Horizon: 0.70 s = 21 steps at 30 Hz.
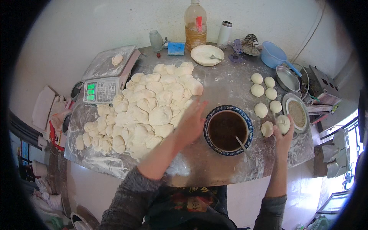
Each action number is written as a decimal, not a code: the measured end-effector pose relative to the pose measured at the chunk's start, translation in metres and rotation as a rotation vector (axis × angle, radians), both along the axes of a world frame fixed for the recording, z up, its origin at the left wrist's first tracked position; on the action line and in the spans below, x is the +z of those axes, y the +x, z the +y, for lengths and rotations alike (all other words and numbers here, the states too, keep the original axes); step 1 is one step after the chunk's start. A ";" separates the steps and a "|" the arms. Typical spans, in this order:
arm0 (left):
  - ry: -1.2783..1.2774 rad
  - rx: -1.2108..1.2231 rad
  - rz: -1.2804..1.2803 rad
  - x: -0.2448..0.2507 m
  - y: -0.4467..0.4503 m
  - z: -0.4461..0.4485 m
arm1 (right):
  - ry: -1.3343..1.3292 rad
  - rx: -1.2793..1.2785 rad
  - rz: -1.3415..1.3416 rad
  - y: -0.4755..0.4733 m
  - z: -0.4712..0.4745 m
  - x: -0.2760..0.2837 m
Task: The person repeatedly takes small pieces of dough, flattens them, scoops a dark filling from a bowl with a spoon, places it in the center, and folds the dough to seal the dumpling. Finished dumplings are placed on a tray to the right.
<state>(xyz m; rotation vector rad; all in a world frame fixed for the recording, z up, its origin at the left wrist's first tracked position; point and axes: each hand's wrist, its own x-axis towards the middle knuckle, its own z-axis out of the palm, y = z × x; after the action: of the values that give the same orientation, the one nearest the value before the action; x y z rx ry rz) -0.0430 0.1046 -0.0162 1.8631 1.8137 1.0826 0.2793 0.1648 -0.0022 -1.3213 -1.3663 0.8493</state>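
My left hand (191,123) is blurred, with fingers outstretched and nothing seen in them. It hovers over or beside the right edge of a large heap of dough pieces (143,106); whether it touches them I cannot tell. On the right, my right hand (283,139) grips a dough ball (283,123) with a creased top. A hollowed dough piece (267,129) lies just left of its thumb. Beyond it, several smooth round dough balls (261,110) sit in two loose columns. Between my hands stands a blue-patterned bowl (207,138) of dark brown liquid, a metal spoon (241,145) leaning in it.
A digital scale (107,64) bearing a small dough piece stands at the back left. Along the wall are a large plastic bottle (195,31), a white bowl (201,59) with white powder, a white flask (224,33) and a blue dipper (273,53). A sesame-like plate (284,105) borders my right hand.
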 end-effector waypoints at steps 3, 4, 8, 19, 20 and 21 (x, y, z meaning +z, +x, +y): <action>-0.143 -0.018 0.301 -0.021 -0.028 0.019 | 0.066 -0.063 -0.302 0.033 0.034 -0.020; -0.111 -0.013 0.329 -0.026 -0.032 0.022 | 0.052 -0.082 -0.336 0.037 0.036 -0.026; -0.264 0.114 -0.092 -0.016 -0.041 0.023 | 0.124 -0.158 -0.247 0.019 0.007 -0.024; -0.310 0.106 -1.482 0.011 -0.007 -0.095 | 0.270 0.583 -0.066 -0.189 -0.099 0.009; -0.371 0.096 -1.500 0.010 0.000 -0.103 | 0.222 0.630 -0.002 -0.201 -0.104 0.005; -0.272 0.032 -1.616 0.009 0.005 -0.110 | 0.189 0.627 0.038 -0.209 -0.109 0.000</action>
<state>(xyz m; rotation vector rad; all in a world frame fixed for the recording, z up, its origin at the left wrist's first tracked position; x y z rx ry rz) -0.0380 -0.0058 -0.0072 0.3271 0.8490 1.4912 0.0703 0.0561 -0.0020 -0.7248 -1.8153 1.1130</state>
